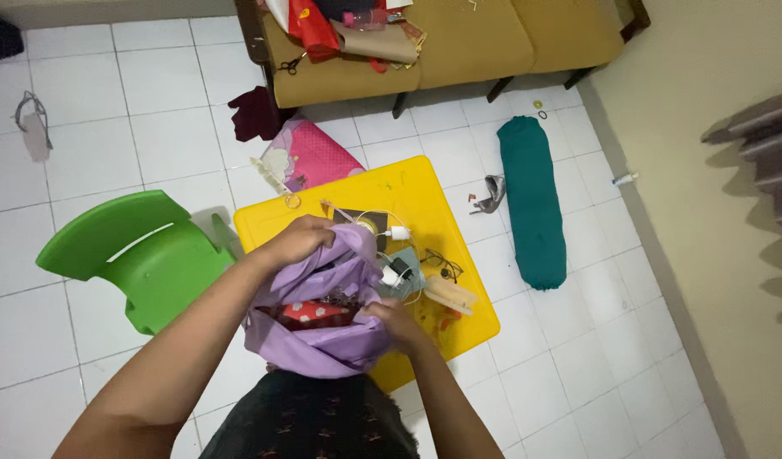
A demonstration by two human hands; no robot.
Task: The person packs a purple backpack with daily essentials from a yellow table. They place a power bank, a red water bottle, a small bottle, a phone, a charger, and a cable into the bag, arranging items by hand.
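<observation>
Both hands were clamped on the purple cloth bag (323, 327), left hand (299, 240) bunching the far edge, right hand (389, 321) pinching the near side, so the mouth stayed spread and you could see a red dotted thing (310, 311) tucked inside; the bag sat half on the yellow table (425, 191), half against the person's lap, which looked like it kept the floppy fabric propped; white chargers (397, 255) and glasses (440, 263) lay just beside it; green chair (140, 255) off to the left, teal bolster (534, 200) on the tiled floor (93, 102), well apart.
</observation>
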